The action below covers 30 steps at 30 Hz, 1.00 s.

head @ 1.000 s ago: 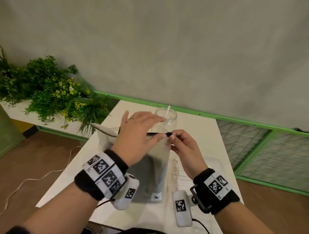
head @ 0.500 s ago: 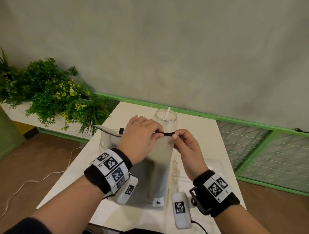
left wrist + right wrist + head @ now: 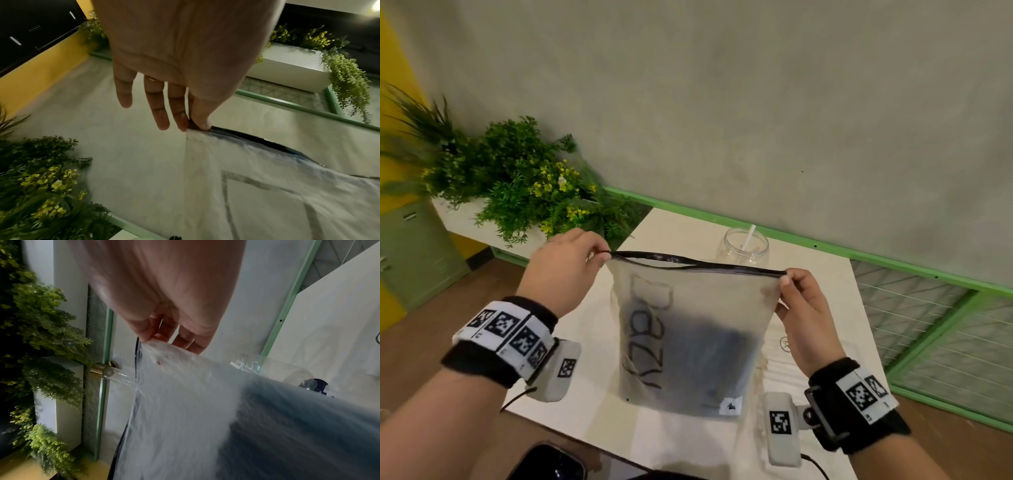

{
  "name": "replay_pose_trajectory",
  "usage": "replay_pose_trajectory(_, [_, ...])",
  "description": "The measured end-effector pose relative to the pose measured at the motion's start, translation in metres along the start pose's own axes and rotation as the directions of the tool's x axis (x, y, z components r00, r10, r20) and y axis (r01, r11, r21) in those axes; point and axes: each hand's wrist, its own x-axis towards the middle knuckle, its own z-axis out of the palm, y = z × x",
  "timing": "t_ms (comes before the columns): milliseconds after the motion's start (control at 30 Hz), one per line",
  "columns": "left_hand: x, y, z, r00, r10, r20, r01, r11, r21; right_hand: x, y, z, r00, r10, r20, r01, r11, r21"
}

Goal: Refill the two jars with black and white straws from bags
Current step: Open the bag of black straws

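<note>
A frosted zip bag (image 3: 688, 342) with a black zipper strip hangs upright over the white table (image 3: 681, 226). A dark bundle of black straws (image 3: 719, 359) sits low inside it. My left hand (image 3: 601, 255) pinches its top left corner, and the left wrist view shows thumb and finger of that hand (image 3: 193, 127) on the strip. My right hand (image 3: 784, 277) pinches the top right corner (image 3: 148, 339). The bag's mouth gapes slightly near the left. Behind it stands a clear jar (image 3: 743, 246) holding one white straw (image 3: 749, 236). A second glass jar (image 3: 111, 371) with a gold rim shows partly behind the bag (image 3: 185, 402).
Another pale bag (image 3: 784, 363) lies flat on the table under my right wrist. Green plants (image 3: 517, 185) fill a planter to the left. A green rail (image 3: 859, 253) and wire mesh (image 3: 928, 335) border the table's far and right sides. A dark phone-like object (image 3: 551, 462) lies at the near edge.
My left hand has slid left along the zipper strip to the far corner. The hands have drawn apart, the bag is lifted and stretched, and its mouth has parted.
</note>
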Motion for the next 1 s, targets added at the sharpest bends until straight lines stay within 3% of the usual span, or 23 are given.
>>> replay_pose_trajectory(100, [-0.007, 0.017, 0.0, 0.996, 0.078, -0.043, -0.078, 0.997, 0.003, -0.002, -0.001, -0.001, 0.998, 0.009, 0.066, -0.009, 1.0, -0.005])
replay_pose_trajectory(233, [-0.014, 0.064, 0.012, 0.96, 0.279, 0.028, -0.28, 0.96, 0.027, -0.005, -0.002, 0.001, 0.993, -0.003, 0.119, 0.006, 1.0, -0.02])
replay_pose_trajectory(433, [0.0, 0.087, 0.019, 0.919, 0.285, 0.274, -0.335, 0.929, 0.157, -0.013, -0.012, 0.003, 0.989, -0.01, 0.145, 0.021, 0.997, -0.08])
replay_pose_trajectory(567, [-0.002, 0.092, 0.009, 0.822, 0.384, 0.421, -0.368, 0.922, -0.123, -0.013, -0.015, -0.003, 0.992, -0.015, 0.124, 0.029, 0.993, -0.111])
replay_pose_trajectory(667, [-0.006, 0.094, 0.005, 0.788, 0.416, 0.454, -0.329, 0.908, -0.262, -0.015, -0.018, -0.007, 0.994, -0.054, 0.096, 0.078, 0.959, -0.273])
replay_pose_trajectory(767, [-0.012, 0.092, 0.004, 0.763, 0.467, 0.446, -0.356, 0.881, -0.313, -0.021, -0.026, -0.005, 0.956, -0.245, 0.164, 0.294, 0.771, -0.565])
replay_pose_trajectory(833, [-0.017, 0.091, 0.005, 0.752, 0.49, 0.442, -0.376, 0.869, -0.323, -0.026, -0.035, 0.004, 0.853, -0.356, 0.382, 0.521, 0.526, -0.672])
replay_pose_trajectory(867, [-0.019, 0.091, 0.006, 0.748, 0.495, 0.442, -0.383, 0.866, -0.322, -0.027, -0.036, 0.01, 0.79, -0.325, 0.52, 0.612, 0.356, -0.707])
replay_pose_trajectory(933, [-0.024, 0.092, 0.007, 0.741, 0.499, 0.45, -0.387, 0.864, -0.321, -0.025, -0.033, 0.019, 0.703, -0.108, 0.703, 0.709, 0.013, -0.706])
replay_pose_trajectory(1000, [-0.028, 0.092, 0.007, 0.731, 0.495, 0.47, -0.382, 0.867, -0.318, -0.016, -0.027, 0.027, 0.707, 0.176, 0.685, 0.707, -0.173, -0.686])
